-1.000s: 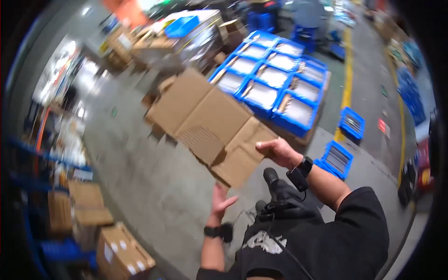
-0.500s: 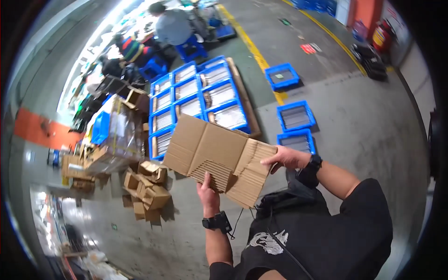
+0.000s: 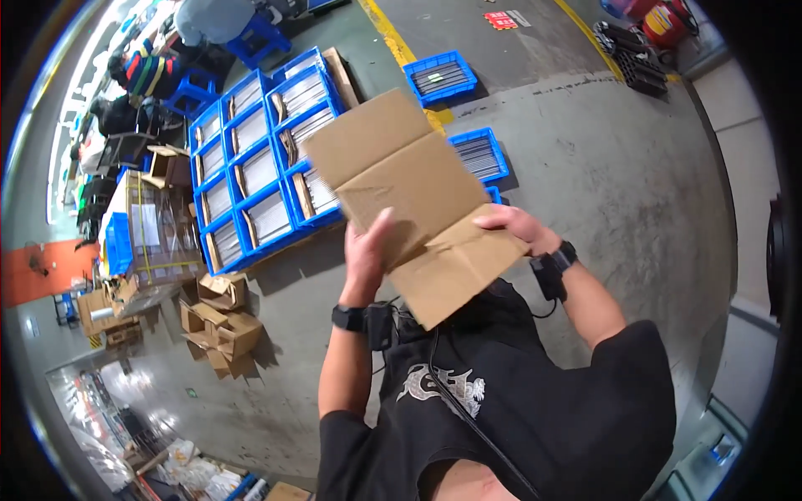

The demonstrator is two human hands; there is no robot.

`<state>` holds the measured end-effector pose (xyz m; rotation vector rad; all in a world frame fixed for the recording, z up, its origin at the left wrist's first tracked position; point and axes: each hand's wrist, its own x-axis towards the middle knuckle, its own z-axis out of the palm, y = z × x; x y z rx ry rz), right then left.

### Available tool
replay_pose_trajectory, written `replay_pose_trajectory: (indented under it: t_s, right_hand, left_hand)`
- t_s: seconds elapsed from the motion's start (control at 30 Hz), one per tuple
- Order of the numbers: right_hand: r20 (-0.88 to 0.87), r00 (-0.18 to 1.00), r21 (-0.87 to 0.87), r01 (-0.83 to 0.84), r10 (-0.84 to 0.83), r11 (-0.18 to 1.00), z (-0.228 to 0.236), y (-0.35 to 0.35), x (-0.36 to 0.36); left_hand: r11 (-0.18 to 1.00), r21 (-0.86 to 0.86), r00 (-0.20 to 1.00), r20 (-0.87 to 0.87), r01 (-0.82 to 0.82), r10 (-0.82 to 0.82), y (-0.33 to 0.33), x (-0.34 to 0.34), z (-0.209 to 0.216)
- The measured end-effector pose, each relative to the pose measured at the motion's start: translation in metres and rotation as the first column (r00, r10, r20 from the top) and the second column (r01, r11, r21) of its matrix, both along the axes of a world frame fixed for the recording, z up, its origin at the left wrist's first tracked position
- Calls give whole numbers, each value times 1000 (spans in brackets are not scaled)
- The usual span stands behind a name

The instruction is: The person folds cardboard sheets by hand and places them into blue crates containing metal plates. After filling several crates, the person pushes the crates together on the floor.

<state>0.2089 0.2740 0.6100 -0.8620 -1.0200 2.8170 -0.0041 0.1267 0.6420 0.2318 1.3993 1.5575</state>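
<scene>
A creased sheet of brown cardboard (image 3: 418,188) is held up in front of my chest, tilted, its far end pointing up and left. Fold lines cross it, and a flap bends at its near end. My left hand (image 3: 366,250) grips the left edge, thumb on top and fingers hidden underneath. At the right edge, my right hand (image 3: 520,227) pinches the sheet near the fold, with its thumb over the upper face. A dark strap with a small black box sits on each wrist.
Blue crates (image 3: 255,159) with stacked flat pieces stand in rows ahead left. More blue crates (image 3: 441,77) sit on the floor ahead and beyond the sheet. Opened cardboard boxes (image 3: 221,326) lie at left beside a wrapped stack (image 3: 154,225). People (image 3: 150,71) sit far left.
The cardboard has been turned, and the rough patch of exposed ridges no longer shows. Both hands have shifted their hold along its edges. My view has swung right.
</scene>
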Motion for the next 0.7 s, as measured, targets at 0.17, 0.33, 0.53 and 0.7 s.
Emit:
replay_pose_trajectory:
  t_s: [0.17, 0.33, 0.53, 0.7]
  right_hand:
    - [129, 972, -73, 208, -197, 975, -21, 27, 85]
    - [173, 892, -240, 449, -417, 861, -31, 37, 127]
    - [-419, 569, -201, 702, -708, 683, 24, 56, 36]
    - [-62, 666, 411, 696, -743, 589, -18, 106, 5]
  left_hand:
    - [858, 91, 843, -261, 506, -470, 74, 45, 6]
    - [648, 263, 697, -190, 715, -692, 122, 50, -9]
    - [724, 153, 706, 160, 673, -690, 156, 0, -18]
    - [854, 309, 835, 239, 418, -495, 181, -34, -24]
